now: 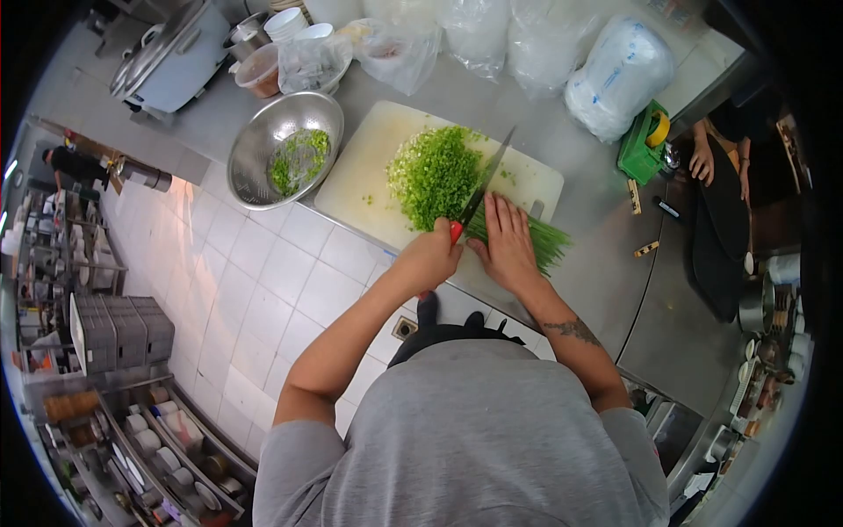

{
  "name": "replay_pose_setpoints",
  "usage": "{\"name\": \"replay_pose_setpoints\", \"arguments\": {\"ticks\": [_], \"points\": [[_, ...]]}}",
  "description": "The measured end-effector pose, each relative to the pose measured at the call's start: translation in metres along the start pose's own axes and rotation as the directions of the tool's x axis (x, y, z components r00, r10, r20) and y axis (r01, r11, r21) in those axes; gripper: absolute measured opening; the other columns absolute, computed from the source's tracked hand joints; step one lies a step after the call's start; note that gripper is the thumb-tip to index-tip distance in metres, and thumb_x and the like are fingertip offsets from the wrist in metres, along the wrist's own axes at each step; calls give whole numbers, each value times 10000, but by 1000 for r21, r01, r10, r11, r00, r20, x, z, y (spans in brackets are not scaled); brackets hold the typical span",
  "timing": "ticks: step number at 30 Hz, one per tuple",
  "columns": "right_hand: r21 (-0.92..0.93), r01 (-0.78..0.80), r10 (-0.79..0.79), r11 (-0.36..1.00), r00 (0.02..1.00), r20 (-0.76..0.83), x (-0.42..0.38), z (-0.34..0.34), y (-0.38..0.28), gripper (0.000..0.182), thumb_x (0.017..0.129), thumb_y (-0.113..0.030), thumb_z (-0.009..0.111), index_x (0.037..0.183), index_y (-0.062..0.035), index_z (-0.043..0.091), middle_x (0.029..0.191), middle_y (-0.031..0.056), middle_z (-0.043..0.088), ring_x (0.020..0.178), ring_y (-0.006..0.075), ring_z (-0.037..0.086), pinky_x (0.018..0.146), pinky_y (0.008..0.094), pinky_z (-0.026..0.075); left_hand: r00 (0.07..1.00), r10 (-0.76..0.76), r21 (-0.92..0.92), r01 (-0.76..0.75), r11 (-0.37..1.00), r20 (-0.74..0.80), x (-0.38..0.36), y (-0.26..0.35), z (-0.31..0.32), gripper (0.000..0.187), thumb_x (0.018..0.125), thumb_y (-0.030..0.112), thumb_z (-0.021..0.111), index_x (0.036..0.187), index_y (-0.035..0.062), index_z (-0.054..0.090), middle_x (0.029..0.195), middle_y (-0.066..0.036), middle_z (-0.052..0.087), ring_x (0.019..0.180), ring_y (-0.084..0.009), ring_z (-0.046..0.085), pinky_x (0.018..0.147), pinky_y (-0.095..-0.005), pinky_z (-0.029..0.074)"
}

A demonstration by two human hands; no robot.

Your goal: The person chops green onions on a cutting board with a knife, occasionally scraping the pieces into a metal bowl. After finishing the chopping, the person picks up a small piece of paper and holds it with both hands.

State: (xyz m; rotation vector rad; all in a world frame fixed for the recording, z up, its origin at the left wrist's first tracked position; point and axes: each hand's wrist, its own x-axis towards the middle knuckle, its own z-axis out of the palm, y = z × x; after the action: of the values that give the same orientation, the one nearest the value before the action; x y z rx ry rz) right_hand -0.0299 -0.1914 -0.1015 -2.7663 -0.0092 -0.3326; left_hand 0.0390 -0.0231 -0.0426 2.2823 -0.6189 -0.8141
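Observation:
My left hand is wrapped round the red handle of a knife, whose blade points away to the upper right. The blade lies between a big pile of chopped green onions and a bunch of uncut green onion stalks. My right hand lies palm down over the stalks close to the blade, fingers stretched out. Under all this is a white cutting board, its near edge along the counter's edge. Beside it on the left, a metal colander holds some chopped green onion.
Plastic bags and a wrapped bundle line the back of the steel counter. A green tape dispenser and a marker lie to the right. Another person's hand shows at far right. A large cooker stands back left.

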Motion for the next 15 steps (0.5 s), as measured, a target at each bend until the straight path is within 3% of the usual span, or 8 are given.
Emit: {"name": "replay_pose_setpoints", "arguments": {"ticks": [4, 7, 10, 13, 15], "points": [[130, 30, -22, 991, 998, -64, -3, -13, -5, 767, 850, -298, 660, 1464, -30, 285, 1459, 218, 324, 1368, 382, 290, 1117, 553, 203, 995, 68, 30, -66, 997, -76, -29, -9, -3, 289, 940, 208, 534, 1015, -18, 371, 646, -249, 603, 529, -369, 624, 501, -447, 491], [238, 85, -55, 968, 990, -131, -4, -18, -5, 578, 828, -202, 672, 1345, -78, 447, 1448, 200, 343, 1357, 379, 309, 1100, 567, 219, 991, 76, 77, -68, 995, -107, -44, -7, -6, 295, 937, 219, 540, 1007, -11, 369, 648, -266, 598, 575, -407, 628, 529, -473, 483], [183, 186, -153, 965, 972, -180, -3, -13, 0, 328, 793, -108, 674, 1103, -83, 573, 1409, 181, 396, 1336, 373, 344, 1082, 566, 245, 991, 62, 89, -51, 995, -117, -53, -6, -7, 299, 935, 230, 545, 995, -3, 368, 645, -280, 594, 620, -433, 629, 554, -491, 481], [140, 208, -173, 968, 959, -226, -1, -9, 2, 205, 763, -48, 700, 934, -73, 590, 1368, 158, 447, 1322, 358, 383, 1082, 557, 269, 988, 75, 94, -63, 994, -132, -57, -10, -2, 296, 937, 231, 545, 995, 1, 368, 634, -275, 594, 601, -432, 627, 540, -491, 479], [157, 218, -174, 963, 951, -257, -1, -12, 1, 184, 759, -49, 706, 901, -67, 590, 1329, 153, 478, 1304, 359, 402, 1075, 549, 283, 990, 67, 95, -55, 994, -126, -58, -11, -1, 289, 940, 228, 540, 994, 2, 367, 617, -266, 590, 566, -423, 620, 518, -484, 478]]}}
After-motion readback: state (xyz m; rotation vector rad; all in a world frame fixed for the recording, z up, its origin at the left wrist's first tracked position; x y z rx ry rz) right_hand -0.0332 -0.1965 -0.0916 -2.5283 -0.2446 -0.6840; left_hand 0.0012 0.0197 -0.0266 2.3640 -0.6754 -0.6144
